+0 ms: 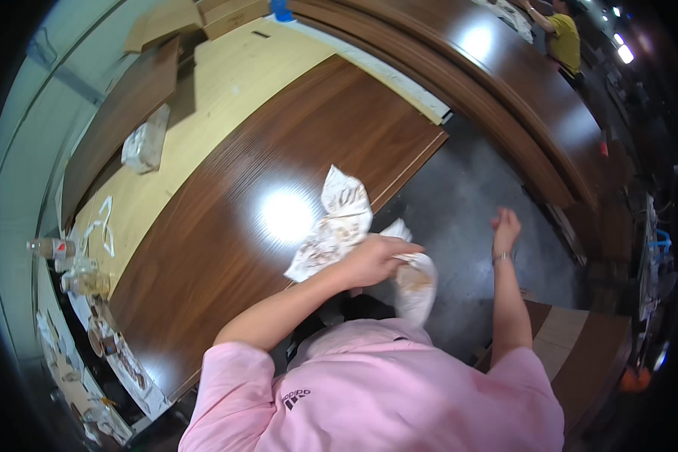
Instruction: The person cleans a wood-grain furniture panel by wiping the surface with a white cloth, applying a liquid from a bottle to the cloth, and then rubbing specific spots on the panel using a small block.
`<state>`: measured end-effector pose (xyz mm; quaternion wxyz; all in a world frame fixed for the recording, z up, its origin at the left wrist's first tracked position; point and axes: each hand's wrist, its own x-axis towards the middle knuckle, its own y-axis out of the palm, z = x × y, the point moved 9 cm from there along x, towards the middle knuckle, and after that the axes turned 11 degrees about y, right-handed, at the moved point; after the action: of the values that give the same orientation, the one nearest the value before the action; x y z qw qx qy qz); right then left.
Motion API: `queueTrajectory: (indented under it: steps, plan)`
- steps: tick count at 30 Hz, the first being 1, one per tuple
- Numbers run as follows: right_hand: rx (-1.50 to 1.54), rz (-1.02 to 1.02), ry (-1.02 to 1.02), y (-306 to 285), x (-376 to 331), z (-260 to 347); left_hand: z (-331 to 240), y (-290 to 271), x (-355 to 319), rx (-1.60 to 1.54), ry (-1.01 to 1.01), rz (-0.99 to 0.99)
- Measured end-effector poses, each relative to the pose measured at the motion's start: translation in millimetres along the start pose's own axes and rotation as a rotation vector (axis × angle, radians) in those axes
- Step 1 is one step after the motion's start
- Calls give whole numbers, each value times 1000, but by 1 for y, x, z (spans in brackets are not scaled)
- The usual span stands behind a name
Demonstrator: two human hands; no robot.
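white stained rag [331, 230], dark brown wood-grain panel [226, 226] (glossy), pink shirt [399, 392]

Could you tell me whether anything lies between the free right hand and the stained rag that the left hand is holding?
Nothing visible does. The left hand grips the stained rag at the edge of the brown panel; the right hand hangs open over bare grey floor.
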<state>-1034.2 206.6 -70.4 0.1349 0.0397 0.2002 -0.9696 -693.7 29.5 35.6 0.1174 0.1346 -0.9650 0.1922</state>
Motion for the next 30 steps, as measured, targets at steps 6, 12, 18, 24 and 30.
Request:
queueTrajectory:
  steps: [6, 12, 18, 24, 30]
  plan:
    - [-933, 63, 19, -142, -116, -258, -23, -220, -31, -228, -139, -1013]
    - [-1439, 1009, 276, -114, -282, -452, 25, -138, 31, 441, -68, -144]
    - [-804, 946, 163, 25, -305, -253, 63, -48, 75, 658, -113, 407]
    - [-289, 563, 584, 25, -252, -227, 95, -66, 146, 718, -49, 295]
    - [-969, 819, 310, -13, -233, -313, 122, -105, 215, 751, -258, 209]
